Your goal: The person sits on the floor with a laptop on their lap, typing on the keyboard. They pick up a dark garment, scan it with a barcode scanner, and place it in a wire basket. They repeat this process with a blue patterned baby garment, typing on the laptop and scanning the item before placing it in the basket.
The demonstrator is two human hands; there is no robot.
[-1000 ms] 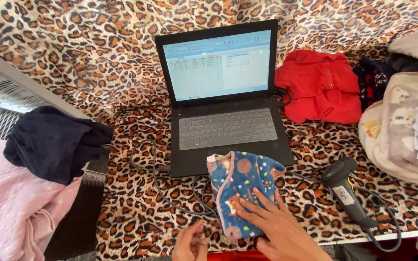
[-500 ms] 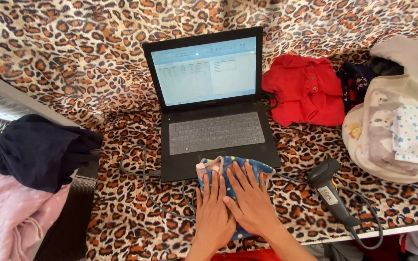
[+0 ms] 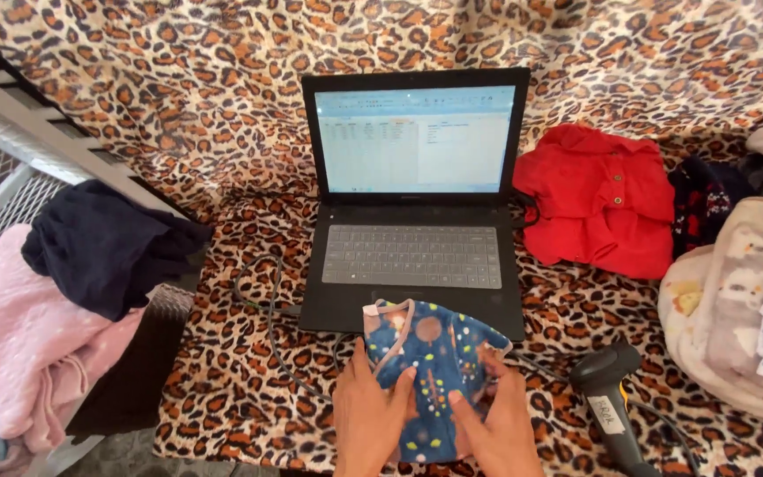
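— Pressing flat on the garment, are they?

— Yes. Both hands lie on a small blue baby garment (image 3: pixel 430 367) with coloured dots and pink trim, at the front edge of the worktop (image 3: pixel 222 389), which is covered in leopard-print cloth. The left hand (image 3: pixel 371 422) has its fingers (image 3: pixel 399 389) stretched out and slightly spread, palm down on the garment's left half. The right hand (image 3: pixel 492 424) does the same on the right half, fingers (image 3: pixel 465 408) nearly straight. Neither hand pinches or grips; they only rest on the fabric.

— And where does the garment sit?

— Its top edge overlaps the front of an open laptop (image 3: pixel 412 203). A black barcode scanner (image 3: pixel 609 397) lies just beside the right hand. A red garment (image 3: pixel 602 208) lies right of the laptop, pale baby clothes (image 3: pixel 744 309) at the far right, and a dark garment (image 3: pixel 103 243) over a pink one (image 3: pixel 19 344) at the left.
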